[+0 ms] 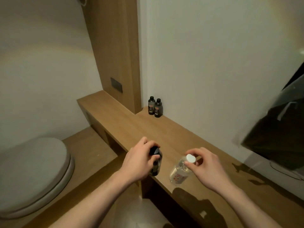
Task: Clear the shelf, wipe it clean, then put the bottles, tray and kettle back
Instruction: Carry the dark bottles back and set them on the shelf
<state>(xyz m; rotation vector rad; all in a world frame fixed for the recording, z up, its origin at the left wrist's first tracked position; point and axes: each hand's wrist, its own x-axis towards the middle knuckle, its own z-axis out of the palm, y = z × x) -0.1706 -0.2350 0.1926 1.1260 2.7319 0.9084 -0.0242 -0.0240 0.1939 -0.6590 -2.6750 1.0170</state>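
A long wooden shelf (pixel 166 129) runs along the white wall. Two dark bottles (pixel 155 107) with black caps stand together at the back, in the corner by the wooden panel. My left hand (pixel 139 159) grips the neck of a third dark bottle (pixel 155 163) over the shelf's near edge. My right hand (pixel 206 167) pinches the white cap of a clear bottle (pixel 180 172) that tilts over the shelf's front part. No tray or kettle is in view.
A wall-mounted dark screen (pixel 283 127) hangs over the shelf on the right. A round grey cushion (pixel 32 176) lies on a lower wooden ledge at the left. A dark switch plate (pixel 116 84) sits on the upright wooden panel.
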